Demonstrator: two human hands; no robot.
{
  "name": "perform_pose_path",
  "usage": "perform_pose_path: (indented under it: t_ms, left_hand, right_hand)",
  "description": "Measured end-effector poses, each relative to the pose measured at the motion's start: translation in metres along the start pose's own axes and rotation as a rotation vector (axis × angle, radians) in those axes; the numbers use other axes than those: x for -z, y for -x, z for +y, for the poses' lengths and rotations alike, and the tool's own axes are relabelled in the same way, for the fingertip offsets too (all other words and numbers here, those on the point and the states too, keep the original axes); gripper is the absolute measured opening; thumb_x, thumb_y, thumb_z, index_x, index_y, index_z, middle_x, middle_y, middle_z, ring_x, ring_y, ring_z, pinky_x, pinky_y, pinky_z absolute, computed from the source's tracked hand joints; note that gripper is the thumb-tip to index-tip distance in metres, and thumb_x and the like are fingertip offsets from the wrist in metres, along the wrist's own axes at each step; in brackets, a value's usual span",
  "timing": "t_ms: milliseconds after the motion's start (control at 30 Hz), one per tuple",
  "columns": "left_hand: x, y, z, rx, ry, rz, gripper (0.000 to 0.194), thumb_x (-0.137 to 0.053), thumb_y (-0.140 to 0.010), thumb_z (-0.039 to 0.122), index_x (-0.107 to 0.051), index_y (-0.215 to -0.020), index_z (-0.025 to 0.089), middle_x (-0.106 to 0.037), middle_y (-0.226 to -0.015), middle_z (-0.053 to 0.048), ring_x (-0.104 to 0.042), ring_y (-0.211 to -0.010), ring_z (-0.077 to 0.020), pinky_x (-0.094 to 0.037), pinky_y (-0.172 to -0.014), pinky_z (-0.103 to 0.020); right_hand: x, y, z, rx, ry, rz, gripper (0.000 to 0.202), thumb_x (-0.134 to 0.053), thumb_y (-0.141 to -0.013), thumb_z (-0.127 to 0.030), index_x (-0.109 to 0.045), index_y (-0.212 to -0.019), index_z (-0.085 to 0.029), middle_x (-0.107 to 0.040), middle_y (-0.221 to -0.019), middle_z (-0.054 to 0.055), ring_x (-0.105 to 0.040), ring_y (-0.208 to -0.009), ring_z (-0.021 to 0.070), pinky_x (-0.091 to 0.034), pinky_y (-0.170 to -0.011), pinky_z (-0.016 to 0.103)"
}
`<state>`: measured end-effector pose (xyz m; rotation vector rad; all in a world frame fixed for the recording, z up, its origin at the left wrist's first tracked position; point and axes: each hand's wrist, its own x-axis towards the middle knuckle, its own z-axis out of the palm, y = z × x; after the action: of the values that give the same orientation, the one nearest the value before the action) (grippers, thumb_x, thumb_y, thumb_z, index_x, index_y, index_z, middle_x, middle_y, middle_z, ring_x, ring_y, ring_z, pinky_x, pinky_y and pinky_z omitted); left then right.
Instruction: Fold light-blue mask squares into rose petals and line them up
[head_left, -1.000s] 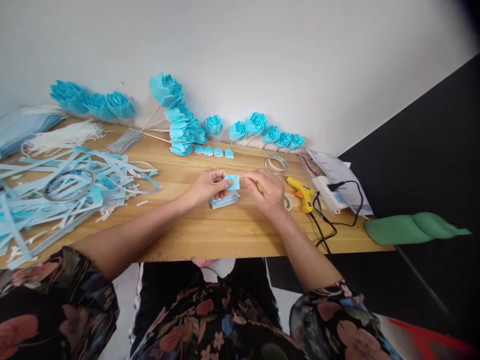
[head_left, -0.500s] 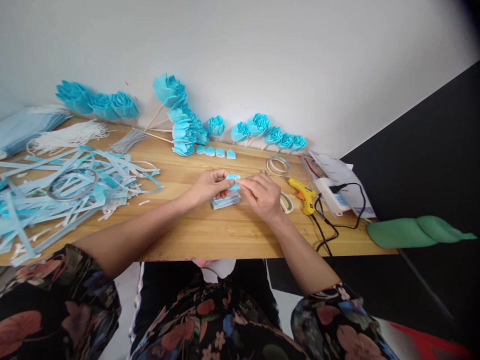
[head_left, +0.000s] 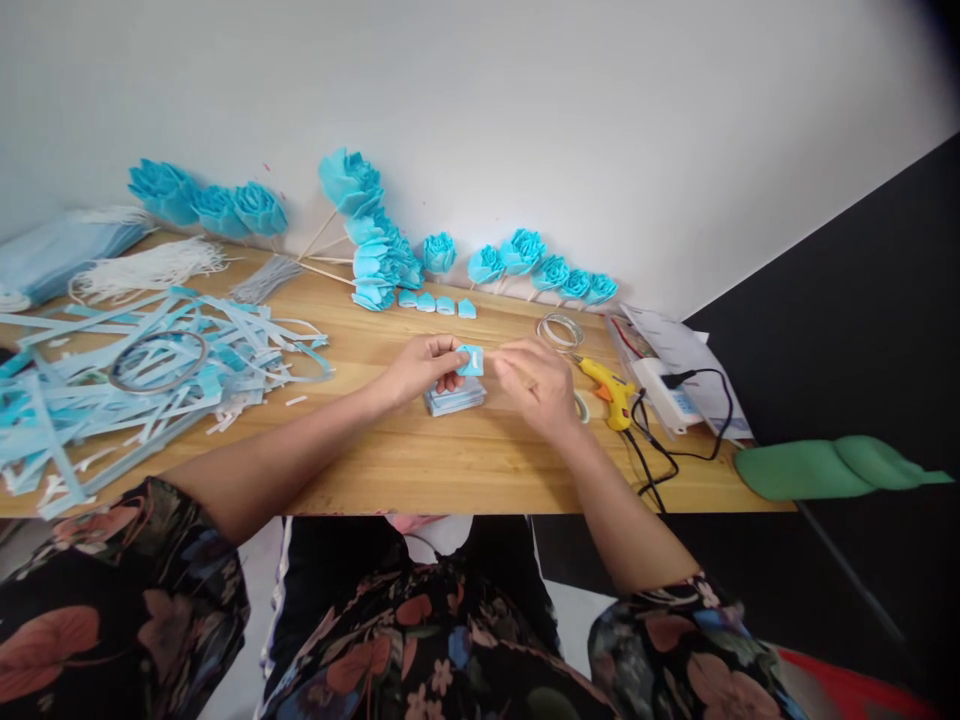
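Note:
Between its thumb and fingers, my left hand [head_left: 427, 368] pinches a small blue square [head_left: 471, 360] with a white mark on it. Just to the right of the square, my right hand [head_left: 536, 380] is slightly blurred, its fingers drawn together; whether something thin is between them I cannot make out. A stack of pale blue pieces [head_left: 456, 397] lies on the wooden table [head_left: 420, 470] beneath the square. Several small folded blue pieces [head_left: 445, 305] sit in a row behind my hands. A yellow glue gun [head_left: 611, 390] lies to the right of my right hand.
Blue fabric flowers [head_left: 367, 250] on sticks lean along the wall. Cut strips [head_left: 180, 370] are heaped at the left, near white cords [head_left: 150, 268]. At the right are a power strip [head_left: 667, 395], black cables and a green bottle [head_left: 817, 468]. A tape roll [head_left: 559, 331] lies behind my right hand.
My right hand has moved right, away from the blue square, which now shows flat with a white mark. My left hand still holds it. The view has shifted slightly.

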<state>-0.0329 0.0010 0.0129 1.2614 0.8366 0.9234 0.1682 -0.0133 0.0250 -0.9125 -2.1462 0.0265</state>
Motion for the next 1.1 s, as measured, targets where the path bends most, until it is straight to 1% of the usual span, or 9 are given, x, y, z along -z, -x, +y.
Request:
perform_pose_path:
  t_ms: [67,200,367,533,633,800,933,1000,1100]
  left_hand:
    - [0.0,0.001,0.002,0.009,-0.04,-0.033,0.017,-0.062,-0.084,0.022,-0.058,-0.07,0.013,-0.059,-0.053,0.001,-0.051,-0.046,-0.0063,-0.038,-0.046,-0.017]
    - [0.0,0.001,0.002,0.01,-0.103,-0.07,0.019,-0.067,-0.082,0.028,-0.06,-0.071,0.013,-0.057,-0.054,0.002,-0.051,-0.047,-0.0067,-0.039,-0.048,-0.018]
    - [0.001,0.002,0.0,-0.036,-0.156,-0.135,0.029,-0.06,-0.087,0.037,-0.058,-0.069,0.014,-0.06,-0.059,0.0,-0.052,-0.05,-0.0071,-0.041,-0.05,-0.019]
    - [-0.001,0.001,-0.004,-0.025,-0.199,-0.115,0.023,-0.067,-0.08,0.032,-0.054,-0.069,0.016,-0.057,-0.056,0.003,-0.048,-0.047,-0.0066,-0.036,-0.046,-0.018]
    - [-0.002,0.0,-0.005,-0.03,-0.199,-0.088,0.022,-0.068,-0.078,0.029,-0.055,-0.068,0.015,-0.058,-0.057,0.002,-0.049,-0.048,-0.0065,-0.036,-0.046,-0.018]
    - [-0.002,0.002,-0.001,-0.025,-0.185,-0.018,0.021,-0.066,-0.078,0.024,-0.053,-0.065,0.016,-0.058,-0.055,0.002,-0.051,-0.048,-0.007,-0.038,-0.047,-0.018]
    - [-0.003,0.002,0.0,-0.025,-0.175,0.008,0.022,-0.066,-0.078,0.023,-0.052,-0.063,0.016,-0.056,-0.053,0.002,-0.048,-0.046,-0.0063,-0.036,-0.046,-0.018]
    - [-0.003,0.001,-0.001,-0.022,-0.168,0.01,0.022,-0.066,-0.078,0.024,-0.052,-0.064,0.017,-0.056,-0.053,0.002,-0.048,-0.046,-0.0065,-0.036,-0.046,-0.018]
    - [-0.003,0.001,-0.001,-0.017,-0.167,0.015,0.022,-0.067,-0.077,0.026,-0.052,-0.064,0.017,-0.056,-0.053,0.002,-0.048,-0.046,-0.0068,-0.038,-0.046,-0.018]
  right_hand:
    - [0.002,-0.004,0.0,-0.182,-0.136,-0.014,0.022,-0.055,-0.094,-0.027,-0.073,-0.106,-0.023,-0.074,-0.101,0.005,-0.067,-0.094,0.0186,-0.053,-0.083,0.035]
    - [-0.004,-0.006,0.002,-0.438,-0.44,-0.185,0.038,-0.065,-0.087,-0.033,-0.065,-0.124,-0.023,-0.072,-0.098,0.002,-0.067,-0.087,0.015,-0.054,-0.079,0.03]
    - [-0.015,-0.003,-0.001,-0.508,-0.578,-0.127,0.041,-0.066,-0.083,-0.032,-0.065,-0.123,-0.02,-0.064,-0.079,-0.002,-0.06,-0.072,0.0111,-0.05,-0.069,0.025]
    - [-0.017,0.001,-0.007,-0.523,-0.559,-0.121,0.039,-0.062,-0.086,-0.034,-0.065,-0.122,-0.019,-0.065,-0.08,-0.001,-0.061,-0.073,0.0117,-0.051,-0.07,0.026]
    - [-0.007,0.005,0.006,-0.513,-0.469,-0.111,0.04,-0.057,-0.09,-0.035,-0.063,-0.125,-0.019,-0.071,-0.084,0.002,-0.067,-0.079,0.0147,-0.053,-0.074,0.029]
    - [0.026,0.019,0.061,-0.549,-0.018,0.072,0.035,-0.055,-0.09,-0.031,-0.067,-0.121,-0.02,-0.076,-0.098,0.006,-0.071,-0.088,0.0193,-0.054,-0.083,0.034]
    - [0.035,0.034,0.087,-0.67,0.169,-0.109,0.029,-0.059,-0.088,-0.027,-0.072,-0.112,-0.02,-0.078,-0.098,0.007,-0.073,-0.088,0.0216,-0.054,-0.081,0.034]
    - [0.032,0.038,0.086,-0.7,0.237,-0.177,0.027,-0.061,-0.087,-0.026,-0.073,-0.11,-0.021,-0.078,-0.097,0.007,-0.073,-0.089,0.0219,-0.054,-0.08,0.034]
    - [0.025,0.038,0.082,-0.68,0.295,-0.186,0.023,-0.064,-0.086,-0.027,-0.073,-0.107,-0.022,-0.079,-0.096,0.005,-0.073,-0.088,0.0212,-0.054,-0.079,0.033]
